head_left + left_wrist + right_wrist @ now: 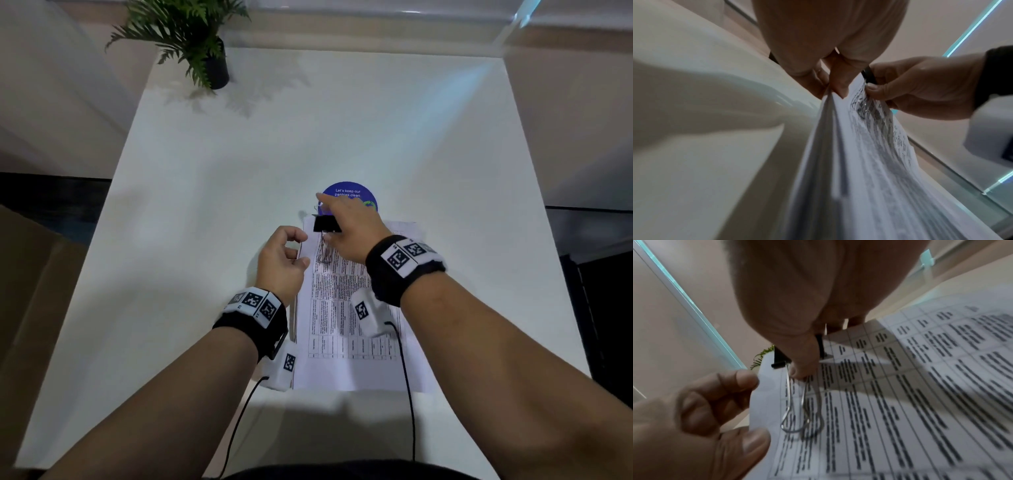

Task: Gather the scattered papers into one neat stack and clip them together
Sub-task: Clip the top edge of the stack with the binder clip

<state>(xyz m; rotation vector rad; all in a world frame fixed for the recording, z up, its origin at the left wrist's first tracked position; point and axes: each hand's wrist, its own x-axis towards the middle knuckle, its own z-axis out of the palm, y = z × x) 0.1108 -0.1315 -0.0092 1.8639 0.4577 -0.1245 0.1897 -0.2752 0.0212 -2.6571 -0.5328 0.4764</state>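
Observation:
A stack of printed papers (346,325) lies on the white table (222,178) in front of me. A black binder clip (325,224) sits on the stack's far left corner. My right hand (349,219) is over the clip, fingers reaching past its far side. In the right wrist view the thumb (801,368) presses the clip's wire handle (795,415) flat on the top sheet (900,402). My left hand (284,253) pinches the stack's left edge just below the clip; the left wrist view shows its fingers (835,84) closed on the paper edge (830,129).
A round blue sticker (356,192) lies on the table just beyond the papers, partly under my right hand. A potted fern (205,51) stands at the far left corner. A brown cardboard box (27,291) sits left of the table. Wrist-camera cables trail toward me.

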